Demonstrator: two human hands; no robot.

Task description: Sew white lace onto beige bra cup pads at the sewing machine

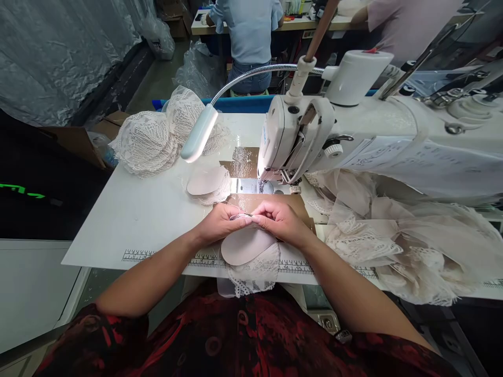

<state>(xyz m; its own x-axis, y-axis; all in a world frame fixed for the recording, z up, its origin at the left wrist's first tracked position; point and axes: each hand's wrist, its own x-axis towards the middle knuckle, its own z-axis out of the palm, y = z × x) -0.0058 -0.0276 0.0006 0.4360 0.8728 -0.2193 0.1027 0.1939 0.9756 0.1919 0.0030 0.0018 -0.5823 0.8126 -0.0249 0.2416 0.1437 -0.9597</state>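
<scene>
Both hands meet in front of the sewing machine [283, 141], fingertips almost touching. My left hand [222, 222] is closed in a pinch on the upper edge of a lace bra cup [251, 272]. My right hand [281, 221] pinches the same edge from the other side. A small dark bit shows between the fingertips, too small to name. The cup's smooth beige pad [248, 247] faces up, and its lace hangs over the table's front edge. Just left of the needle plate [247, 185] lies another padded lace cup [206, 183].
Stacked lace cups [147, 141] stand at the table's back left. Lace and mesh pieces [393, 230] pile up on the right. A lamp [200, 133] on a bendy neck hangs over the table. A printed ruler [291, 266] runs along the front edge. Beyond, a person [249, 31] sits at another table.
</scene>
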